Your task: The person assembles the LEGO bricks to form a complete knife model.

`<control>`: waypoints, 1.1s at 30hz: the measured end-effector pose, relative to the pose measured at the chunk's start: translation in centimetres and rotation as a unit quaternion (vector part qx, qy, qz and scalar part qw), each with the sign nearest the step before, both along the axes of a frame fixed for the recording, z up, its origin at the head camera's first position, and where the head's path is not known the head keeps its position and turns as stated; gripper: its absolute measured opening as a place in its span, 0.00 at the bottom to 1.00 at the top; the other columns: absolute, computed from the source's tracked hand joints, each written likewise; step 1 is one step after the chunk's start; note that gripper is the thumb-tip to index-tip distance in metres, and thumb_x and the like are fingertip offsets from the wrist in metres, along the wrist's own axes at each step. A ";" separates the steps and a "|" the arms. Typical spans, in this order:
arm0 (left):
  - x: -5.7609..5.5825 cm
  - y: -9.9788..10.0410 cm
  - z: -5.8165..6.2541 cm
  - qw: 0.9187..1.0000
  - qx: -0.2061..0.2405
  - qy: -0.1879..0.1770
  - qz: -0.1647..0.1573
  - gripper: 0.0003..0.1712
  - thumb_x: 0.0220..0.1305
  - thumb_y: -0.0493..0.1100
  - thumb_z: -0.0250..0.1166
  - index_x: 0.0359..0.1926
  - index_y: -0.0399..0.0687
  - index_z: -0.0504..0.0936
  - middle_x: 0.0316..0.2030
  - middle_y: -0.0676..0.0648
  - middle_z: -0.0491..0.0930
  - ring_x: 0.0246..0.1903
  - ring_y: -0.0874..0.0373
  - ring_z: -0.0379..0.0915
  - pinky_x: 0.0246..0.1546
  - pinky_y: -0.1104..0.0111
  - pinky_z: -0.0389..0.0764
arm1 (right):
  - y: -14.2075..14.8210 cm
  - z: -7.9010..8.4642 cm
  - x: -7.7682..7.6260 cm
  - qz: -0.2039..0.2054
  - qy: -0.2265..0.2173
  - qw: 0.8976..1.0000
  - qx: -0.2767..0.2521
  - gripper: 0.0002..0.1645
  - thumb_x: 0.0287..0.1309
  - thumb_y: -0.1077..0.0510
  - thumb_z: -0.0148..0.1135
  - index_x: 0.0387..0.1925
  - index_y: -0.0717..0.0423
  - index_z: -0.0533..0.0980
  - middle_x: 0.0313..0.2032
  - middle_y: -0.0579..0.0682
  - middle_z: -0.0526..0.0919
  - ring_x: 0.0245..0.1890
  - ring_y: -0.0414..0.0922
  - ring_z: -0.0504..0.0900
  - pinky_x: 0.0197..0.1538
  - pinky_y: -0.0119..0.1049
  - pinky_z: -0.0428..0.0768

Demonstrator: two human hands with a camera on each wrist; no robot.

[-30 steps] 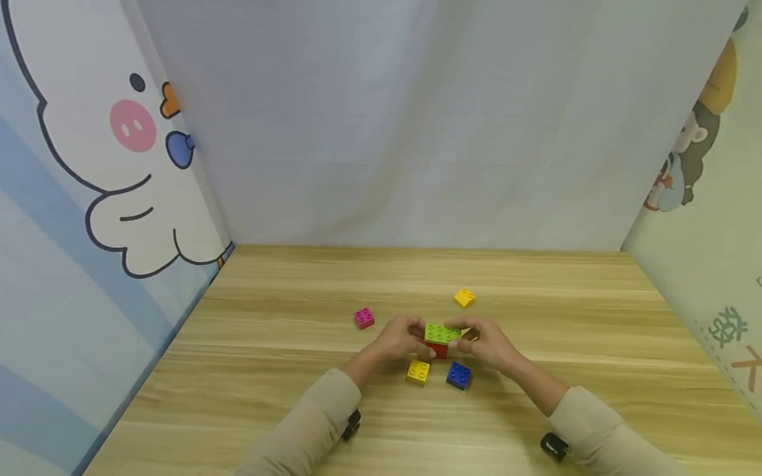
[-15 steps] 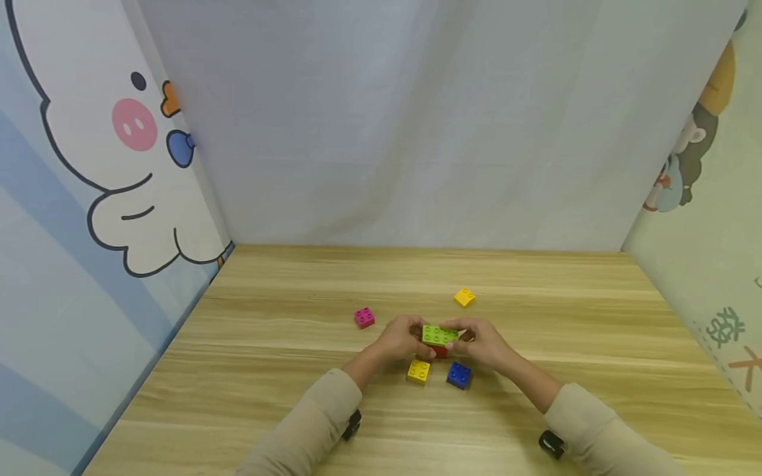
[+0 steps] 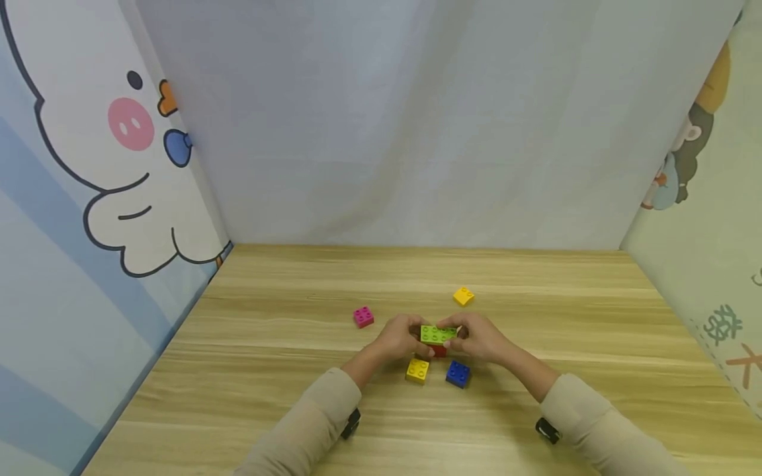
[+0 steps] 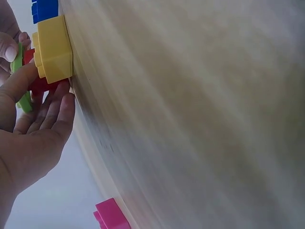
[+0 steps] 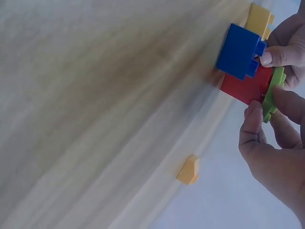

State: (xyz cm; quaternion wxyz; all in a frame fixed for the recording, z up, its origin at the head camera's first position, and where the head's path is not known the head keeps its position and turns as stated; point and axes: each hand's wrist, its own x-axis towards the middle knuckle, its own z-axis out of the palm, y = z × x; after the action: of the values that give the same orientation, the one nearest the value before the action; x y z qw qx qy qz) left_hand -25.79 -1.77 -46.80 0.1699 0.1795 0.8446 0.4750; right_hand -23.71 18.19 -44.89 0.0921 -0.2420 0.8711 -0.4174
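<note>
In the head view, a lime-green flat building brick [image 3: 433, 334] with two rows of studs lies over a red brick [image 3: 439, 352]. My left hand [image 3: 393, 340] holds the red brick from the left, thumb at its near side and fingers behind. From the right, my right hand [image 3: 483, 340] pinches the green brick between thumb and fingers. The right wrist view shows the green brick [image 5: 272, 95] along the studded top of the red brick [image 5: 240, 89], which stands on the table. Just in front are a yellow brick [image 3: 417, 371] and a blue brick [image 3: 458, 374].
A magenta brick [image 3: 364, 317] lies to the left of the hands, and a small yellow-orange sloped brick [image 3: 463, 296] lies behind them. The wooden table [image 3: 286, 284] ends at a pale curtain [image 3: 381, 132], with printed cartoon panels at both sides.
My right hand has shifted slightly left with the green brick, which slides a little left over the red one. My left hand and the loose bricks stay in place.
</note>
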 end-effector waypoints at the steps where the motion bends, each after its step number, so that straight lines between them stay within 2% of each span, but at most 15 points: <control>1: 0.0 0.0 0.0 1.000 -0.004 0.003 -0.002 0.21 0.45 0.34 0.75 0.43 0.42 0.81 0.35 0.52 0.80 0.37 0.59 0.74 0.42 0.64 0.74 | 0.0 0.0 0.0 0.001 0.004 1.000 0.002 0.20 0.52 0.68 0.64 0.49 0.67 0.76 0.46 0.62 0.79 0.22 0.41 0.74 0.24 0.32 0.75; 8: 0.1 0.0 0.3 1.000 -0.013 0.018 -0.013 0.21 0.45 0.35 0.75 0.43 0.42 0.81 0.33 0.53 0.79 0.35 0.59 0.72 0.40 0.65 0.74 | -0.1 0.1 -0.2 0.013 0.018 1.000 0.016 0.20 0.52 0.69 0.64 0.48 0.68 0.76 0.43 0.60 0.81 0.20 0.40 0.73 0.22 0.31 0.73; 16: 0.1 0.0 0.3 1.000 -0.019 0.012 -0.014 0.21 0.45 0.34 0.74 0.44 0.42 0.80 0.33 0.52 0.79 0.34 0.59 0.73 0.39 0.65 0.75 | -0.1 0.4 -0.3 0.025 0.025 0.999 0.034 0.19 0.51 0.68 0.65 0.48 0.68 0.77 0.42 0.59 0.81 0.25 0.40 0.76 0.27 0.31 0.76; 25: -0.1 0.0 0.2 1.000 -0.009 0.009 -0.018 0.22 0.45 0.35 0.75 0.45 0.42 0.80 0.35 0.51 0.81 0.35 0.59 0.75 0.39 0.67 0.75 | -0.2 0.8 -0.4 0.021 0.027 0.998 0.049 0.18 0.49 0.69 0.65 0.45 0.67 0.78 0.30 0.48 0.79 0.23 0.40 0.72 0.25 0.32 0.73; 33: -0.1 -0.1 0.3 1.000 -0.007 0.007 -0.021 0.21 0.45 0.35 0.75 0.43 0.43 0.81 0.35 0.51 0.81 0.35 0.60 0.75 0.39 0.67 0.75 | -0.2 0.8 -0.3 0.029 0.030 0.998 0.044 0.18 0.49 0.69 0.65 0.45 0.68 0.78 0.33 0.50 0.80 0.21 0.40 0.71 0.23 0.30 0.72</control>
State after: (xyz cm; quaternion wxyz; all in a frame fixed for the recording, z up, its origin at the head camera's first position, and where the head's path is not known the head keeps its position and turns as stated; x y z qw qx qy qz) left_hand -25.88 -1.83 -46.49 0.1749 0.1990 0.8450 0.4645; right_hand -24.03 17.99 -44.11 0.0887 -0.2758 0.8833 -0.3686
